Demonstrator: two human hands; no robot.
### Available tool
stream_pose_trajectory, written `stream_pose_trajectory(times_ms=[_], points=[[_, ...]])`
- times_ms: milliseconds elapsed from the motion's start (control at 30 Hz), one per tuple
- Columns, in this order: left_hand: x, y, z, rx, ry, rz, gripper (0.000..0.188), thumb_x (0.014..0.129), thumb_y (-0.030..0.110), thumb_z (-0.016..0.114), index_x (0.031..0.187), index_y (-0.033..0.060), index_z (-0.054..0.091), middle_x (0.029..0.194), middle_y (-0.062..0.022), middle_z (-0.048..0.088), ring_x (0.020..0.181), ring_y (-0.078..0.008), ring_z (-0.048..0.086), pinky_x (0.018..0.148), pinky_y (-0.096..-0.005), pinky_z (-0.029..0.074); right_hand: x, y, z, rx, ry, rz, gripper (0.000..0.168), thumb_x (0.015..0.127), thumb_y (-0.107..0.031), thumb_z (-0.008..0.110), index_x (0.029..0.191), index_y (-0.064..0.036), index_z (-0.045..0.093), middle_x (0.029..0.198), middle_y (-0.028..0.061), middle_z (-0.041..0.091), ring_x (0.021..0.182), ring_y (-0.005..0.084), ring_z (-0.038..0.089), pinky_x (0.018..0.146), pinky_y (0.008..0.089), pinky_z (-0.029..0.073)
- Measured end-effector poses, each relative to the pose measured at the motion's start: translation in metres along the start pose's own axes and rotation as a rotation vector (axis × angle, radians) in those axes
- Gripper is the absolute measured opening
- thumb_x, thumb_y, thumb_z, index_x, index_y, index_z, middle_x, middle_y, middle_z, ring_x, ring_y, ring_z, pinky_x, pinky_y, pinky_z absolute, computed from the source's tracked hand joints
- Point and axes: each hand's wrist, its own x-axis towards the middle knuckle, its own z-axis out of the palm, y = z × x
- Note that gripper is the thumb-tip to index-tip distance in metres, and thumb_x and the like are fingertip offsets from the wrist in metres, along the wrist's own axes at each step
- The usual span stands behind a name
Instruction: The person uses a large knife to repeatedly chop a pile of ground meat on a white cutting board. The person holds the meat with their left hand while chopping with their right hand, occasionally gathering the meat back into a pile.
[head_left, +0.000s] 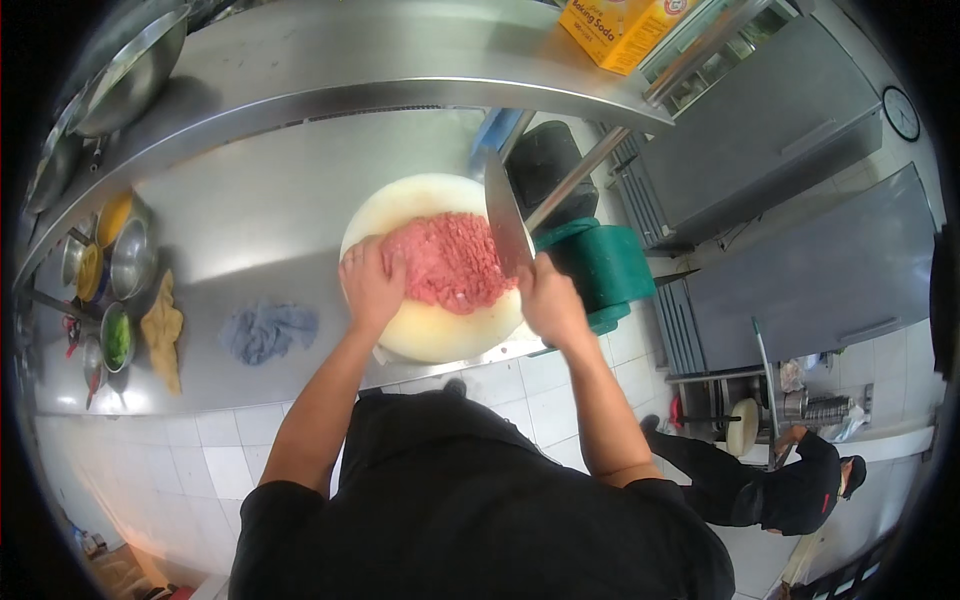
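A heap of minced raw meat (454, 262) lies on a round, thick white chopping board (427, 341) in front of me. My left hand (370, 281) rests flat on the left edge of the meat, its thumb apart from the fingers, gripping nothing. The handle of a broad-bladed cleaver (508, 214) is in my right hand (551, 300), mostly covered by my fingers. Its blade stands over the right side of the meat and points away from me. Whether the edge touches the meat or the board, I cannot tell.
A crumpled blue cloth (271, 331) and a tan cloth (162, 334) lie left on the steel counter (225, 247), near metal bowls (133, 259). A steel shelf (375, 56) overhangs the back, holding a baking soda box (622, 34). Green bins (600, 262) stand right. Another person (780, 480) works beyond.
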Motion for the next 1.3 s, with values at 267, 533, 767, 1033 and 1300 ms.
stream_pose_trajectory(times_ms=[267, 533, 767, 1033, 1300], points=[[-0.002, -0.002, -0.002, -0.001, 0.019, -0.002, 0.042, 0.096, 0.030, 0.071, 0.131, 0.0087, 0.066, 0.125, -0.0169, 0.068, 0.125, -0.0406, 0.058, 0.112, -0.0522, 0.040, -0.013, 0.014, -0.008, -0.005, -0.034, -0.054, 0.035, 0.109, -0.032, 0.052, 0.119, 0.001, 0.062, 0.097, 0.0348, 0.073, 0.090, 0.0557, 0.070, 0.085, 0.0614, 0.055], [-0.002, -0.003, -0.001, 0.014, -0.003, -0.015, 0.042, 0.096, 0.029, 0.071, 0.132, 0.0088, 0.066, 0.133, -0.0141, 0.067, 0.129, -0.0380, 0.057, 0.113, -0.0504, 0.039, -0.016, 0.023, -0.003, -0.078, -0.125, -0.087, 0.038, 0.110, -0.036, 0.049, 0.119, -0.001, 0.059, 0.098, 0.0366, 0.073, 0.097, 0.0547, 0.072, 0.089, 0.0653, 0.053], [-0.002, -0.002, 0.000, -0.024, -0.007, 0.005, 0.044, 0.096, 0.030, 0.072, 0.133, 0.0080, 0.065, 0.132, -0.0158, 0.067, 0.128, -0.0403, 0.057, 0.113, -0.0524, 0.040, -0.024, 0.025, 0.033, -0.173, -0.111, -0.059, 0.038, 0.111, -0.036, 0.048, 0.116, 0.000, 0.056, 0.094, 0.0344, 0.074, 0.092, 0.0553, 0.072, 0.086, 0.0651, 0.054], [-0.002, -0.001, -0.002, -0.035, -0.019, -0.005, 0.045, 0.097, 0.030, 0.071, 0.135, 0.0075, 0.064, 0.134, -0.0161, 0.066, 0.131, -0.0400, 0.056, 0.115, -0.0520, 0.038, -0.023, 0.016, 0.022, -0.153, -0.073, -0.004, 0.043, 0.112, -0.039, 0.047, 0.122, 0.000, 0.063, 0.098, 0.0330, 0.075, 0.099, 0.0530, 0.072, 0.090, 0.0628, 0.054], [-0.001, -0.001, -0.002, -0.026, -0.024, -0.009, 0.045, 0.097, 0.031, 0.071, 0.135, 0.0084, 0.064, 0.134, -0.0150, 0.067, 0.130, -0.0393, 0.056, 0.115, -0.0517, 0.038, -0.020, -0.009, 0.032, -0.065, -0.021, -0.039, 0.044, 0.112, -0.041, 0.047, 0.115, -0.001, 0.062, 0.102, 0.0340, 0.074, 0.100, 0.0539, 0.072, 0.090, 0.0638, 0.053]])
